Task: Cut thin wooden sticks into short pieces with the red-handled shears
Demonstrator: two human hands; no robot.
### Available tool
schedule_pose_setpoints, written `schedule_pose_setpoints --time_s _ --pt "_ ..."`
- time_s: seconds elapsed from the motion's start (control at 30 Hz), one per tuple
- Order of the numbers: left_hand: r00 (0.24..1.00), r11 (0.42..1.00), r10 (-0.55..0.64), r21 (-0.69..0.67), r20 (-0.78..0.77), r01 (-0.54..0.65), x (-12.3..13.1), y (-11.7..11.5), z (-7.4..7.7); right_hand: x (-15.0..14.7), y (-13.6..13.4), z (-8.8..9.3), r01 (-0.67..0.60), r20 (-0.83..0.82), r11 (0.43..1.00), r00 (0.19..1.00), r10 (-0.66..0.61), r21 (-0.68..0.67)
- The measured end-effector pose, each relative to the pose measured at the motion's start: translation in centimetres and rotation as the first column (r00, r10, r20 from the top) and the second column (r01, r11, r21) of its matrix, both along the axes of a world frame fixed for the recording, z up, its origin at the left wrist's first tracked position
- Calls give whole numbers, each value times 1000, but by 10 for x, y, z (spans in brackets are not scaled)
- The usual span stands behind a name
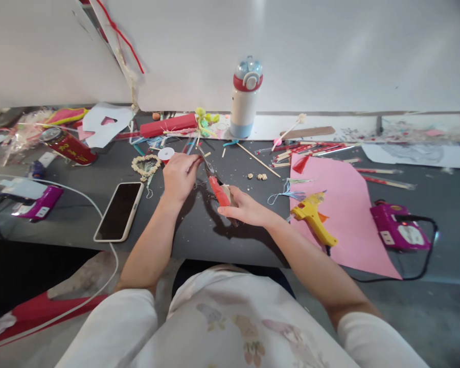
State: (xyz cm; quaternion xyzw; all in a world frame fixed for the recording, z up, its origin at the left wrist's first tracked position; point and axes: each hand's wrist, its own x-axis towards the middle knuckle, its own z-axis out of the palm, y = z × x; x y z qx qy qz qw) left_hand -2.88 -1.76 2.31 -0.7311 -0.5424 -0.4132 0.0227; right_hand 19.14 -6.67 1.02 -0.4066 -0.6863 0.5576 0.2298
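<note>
Pliers (218, 189) in right fingers (230, 211); bottle (243, 105) beyond

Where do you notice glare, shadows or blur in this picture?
Head view: pale glare streaks on the white panel, one above the bottle; head view: soft shadows on the dark tabletop around the left hand and right hand; head view: scraps at far right look smeared, while the red-handled tool looks clearer.
</note>
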Motion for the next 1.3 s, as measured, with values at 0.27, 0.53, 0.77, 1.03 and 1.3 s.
schedule_pose_setpoints --time_s 0.27,0.53,0.77,1.03,1.3 --pt "1000 998 -21 -64 -19 19 0 -4 8 1 -2 11 -77 17 994 997 79 -80" --pt "999 991 -37 -133 -23 34 -3 -3 11 1 -2 12 -90 26 993 995 93 -79" --pt "988 966 -69 -237 136 100 -5 -3 16 2 -1 14 -80 90 996 993 82 -24" --pt "956 943 -69 -294 286 156 -3 -5 23 1 -3 16 -78 131 997 988 76 6" --pt "945 934 -50 -320 322 158 -5 -3 21 2 -2 11 -64 77 998 995 63 13"
